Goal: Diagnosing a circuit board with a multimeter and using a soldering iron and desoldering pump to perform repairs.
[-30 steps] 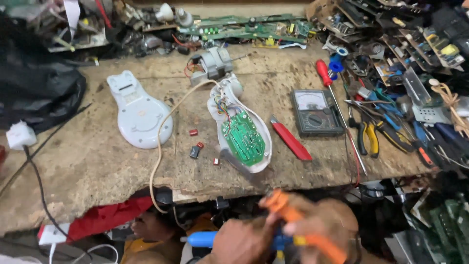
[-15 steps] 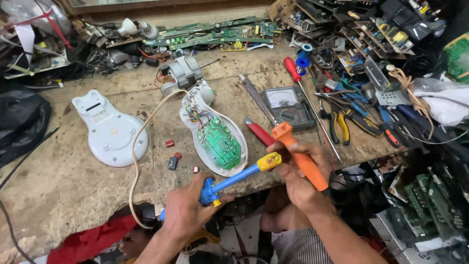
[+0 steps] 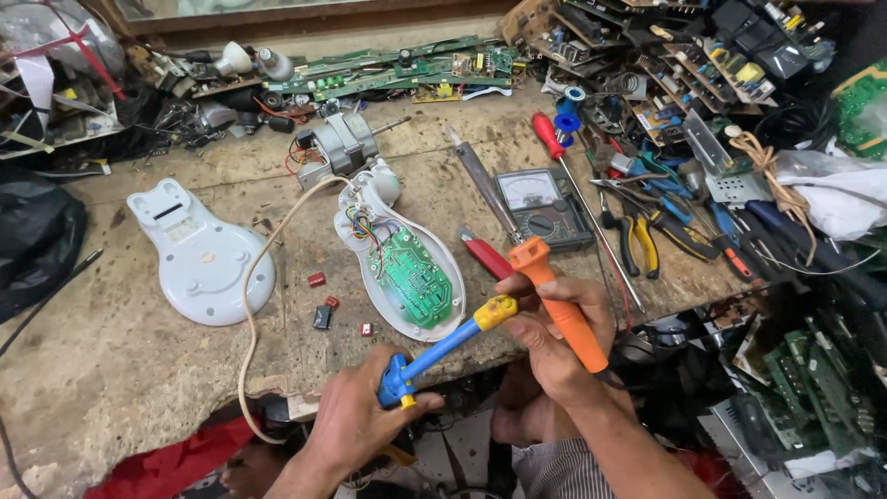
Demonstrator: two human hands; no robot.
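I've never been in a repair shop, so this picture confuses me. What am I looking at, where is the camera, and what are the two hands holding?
The camera sits on a person's head and looks down at a cluttered wooden workbench. No robot: these are the person's own bare hands. The left hand grips a blue and yellow desoldering pump. The right hand holds an orange-handled tool, probably a soldering iron, and touches the pump's yellow end. Just beyond lies an opened white appliance shell with a green circuit board and coloured wires inside; its white cover lies to the left. Nearby are an analogue multimeter, a red-handled screwdriver, yellow-handled pliers and a small motor.
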